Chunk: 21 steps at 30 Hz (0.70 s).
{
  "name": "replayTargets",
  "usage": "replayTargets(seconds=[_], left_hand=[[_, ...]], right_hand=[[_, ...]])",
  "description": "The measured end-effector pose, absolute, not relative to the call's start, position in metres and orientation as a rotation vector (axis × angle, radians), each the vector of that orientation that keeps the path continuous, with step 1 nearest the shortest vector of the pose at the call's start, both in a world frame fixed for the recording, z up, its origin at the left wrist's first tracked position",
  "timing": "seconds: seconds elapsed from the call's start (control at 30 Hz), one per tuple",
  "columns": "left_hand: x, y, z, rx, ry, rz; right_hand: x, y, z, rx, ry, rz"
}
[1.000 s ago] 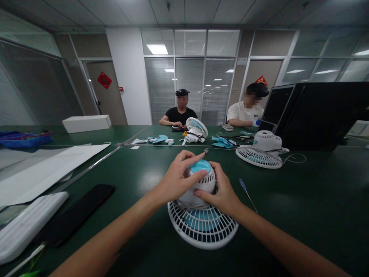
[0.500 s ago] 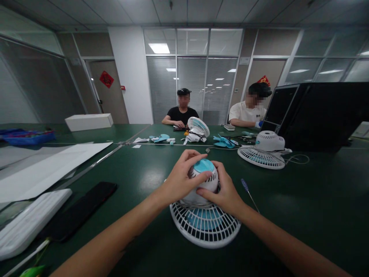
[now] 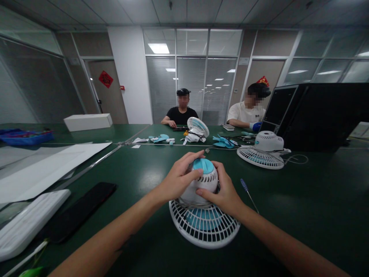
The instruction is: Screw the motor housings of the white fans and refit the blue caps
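Observation:
A small white electric fan lies face down in front of me, its round grille against the table and blue blades showing through the bars. On top of its rounded motor housing sits a light-blue knob with a raised ridge across it. My left hand is closed around the knob, thumb at its near edge and fingers at its far side. From the right, my right hand grips the housing, thumb across its near face; its other fingers are partly hidden behind. A cord lies around the housing's base.
A screwdriver lies to the right. Farther off are another face-down fan, blue fan blades and an upright fan. A black phone-like slab and white keyboard lie left. Two people sit opposite, beside a large black monitor.
My left hand has shifted slightly left, its thumb drawing back across the knob, whose ridge now shows more clearly. My right hand keeps its hold on the housing.

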<state>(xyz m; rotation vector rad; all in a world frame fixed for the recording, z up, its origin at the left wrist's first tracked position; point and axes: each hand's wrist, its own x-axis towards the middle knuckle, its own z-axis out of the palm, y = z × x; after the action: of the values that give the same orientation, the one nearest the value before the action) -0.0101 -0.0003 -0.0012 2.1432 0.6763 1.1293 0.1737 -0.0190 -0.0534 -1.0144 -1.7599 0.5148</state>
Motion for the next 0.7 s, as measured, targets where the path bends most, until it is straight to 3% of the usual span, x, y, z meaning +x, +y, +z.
replayTargets(seconds=[0.7], left_hand=[[-0.0103,-0.0016,0.0027,2.284,0.662,1.028]], right_hand=[[0.1784,-0.0183,-0.051,-0.956,-1.845,0.533]])
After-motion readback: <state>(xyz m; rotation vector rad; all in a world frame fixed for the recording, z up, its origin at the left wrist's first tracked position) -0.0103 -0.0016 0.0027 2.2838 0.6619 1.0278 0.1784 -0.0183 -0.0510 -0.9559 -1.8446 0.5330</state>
